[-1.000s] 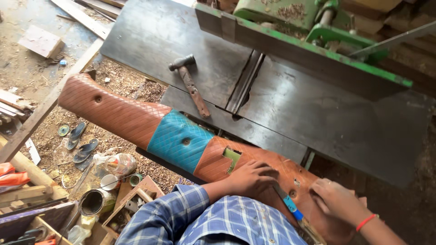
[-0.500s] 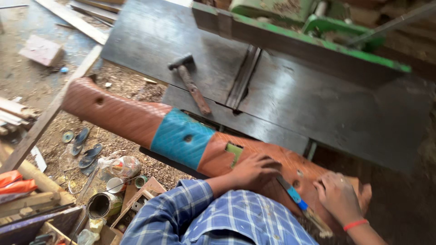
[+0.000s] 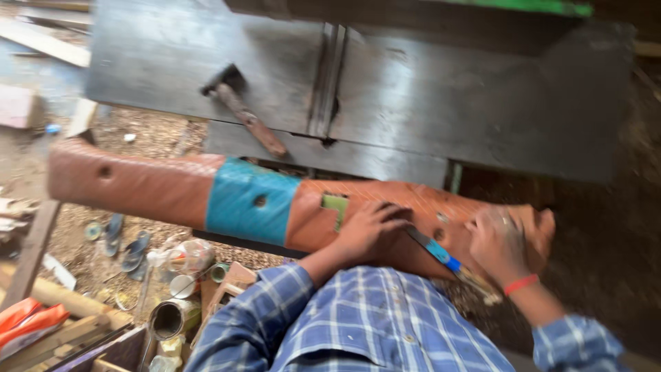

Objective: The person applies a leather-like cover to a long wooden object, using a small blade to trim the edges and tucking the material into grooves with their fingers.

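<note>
Clearly your left hand point(image 3: 372, 231) presses flat, fingers spread, on the brown wooden piece point(image 3: 158, 186) lying before the metal machine table point(image 3: 482, 103), pinning it steady; your right hand point(image 3: 497, 242) rests there too, fingers bent beside the blue-handled tool point(image 3: 441, 253), their grasp unclear

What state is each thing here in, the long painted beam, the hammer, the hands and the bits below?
Long wooden beam: lying flat, brown with a blue band.
Hammer: lying idle on the metal machine table.
Left hand: pressed on the beam.
Right hand: on the beam's end; grip unclear.
Blue-handled tool: lying slanted between the hands.
Tin can: on its side, open.
</note>
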